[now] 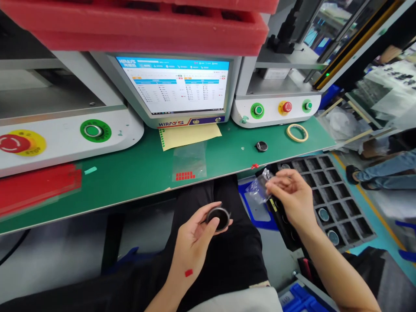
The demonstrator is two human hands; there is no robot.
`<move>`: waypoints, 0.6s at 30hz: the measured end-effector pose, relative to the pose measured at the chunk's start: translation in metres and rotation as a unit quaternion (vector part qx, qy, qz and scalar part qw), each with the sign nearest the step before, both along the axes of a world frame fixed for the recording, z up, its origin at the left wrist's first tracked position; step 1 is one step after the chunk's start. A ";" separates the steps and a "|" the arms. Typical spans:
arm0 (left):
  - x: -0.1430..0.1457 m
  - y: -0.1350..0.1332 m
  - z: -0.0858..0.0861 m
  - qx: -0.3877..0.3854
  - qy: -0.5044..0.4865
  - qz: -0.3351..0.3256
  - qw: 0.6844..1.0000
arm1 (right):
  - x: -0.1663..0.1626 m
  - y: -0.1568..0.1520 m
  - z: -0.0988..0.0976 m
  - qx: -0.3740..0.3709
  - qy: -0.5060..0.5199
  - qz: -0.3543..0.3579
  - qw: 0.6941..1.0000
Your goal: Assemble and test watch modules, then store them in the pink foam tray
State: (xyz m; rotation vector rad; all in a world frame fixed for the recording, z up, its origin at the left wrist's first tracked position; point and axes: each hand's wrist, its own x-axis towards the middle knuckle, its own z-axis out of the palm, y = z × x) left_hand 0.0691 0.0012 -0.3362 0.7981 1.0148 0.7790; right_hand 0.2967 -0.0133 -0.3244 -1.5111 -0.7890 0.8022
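My left hand (191,242) is closed around a small round black part (222,216) with a raised rim, thumb on its face, above my lap. A little red sticker (189,273) is on my left wrist. Off to the right, my right hand (294,195) pinches a crumpled clear plastic film (258,190) between thumb and fingers. Beneath that hand is a black tray (328,173) with square compartments, a few of which hold round parts. On the green bench (149,173) above lie another round black part (261,146) and a small red piece (255,166).
A screen (182,86) stands behind a yellow sheet (191,135) and a clear bag with red stickers (185,176). A tape roll (297,133) lies right. Red foam (146,30) overhangs the screen. Press buttons (92,131) face the bench. A person's legs (386,171) show at right.
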 end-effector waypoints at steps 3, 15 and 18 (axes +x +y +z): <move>-0.006 0.002 0.000 -0.013 0.030 0.044 0.999 | 0.046 0.015 -0.014 -0.038 -0.058 -0.055 0.996; -0.003 0.004 -0.009 -0.031 0.037 0.045 0.998 | 0.071 0.012 -0.098 -0.213 -0.271 0.027 0.938; -0.002 0.003 -0.007 -0.028 0.039 0.041 0.998 | 0.053 0.018 -0.110 -0.247 -0.288 0.097 0.920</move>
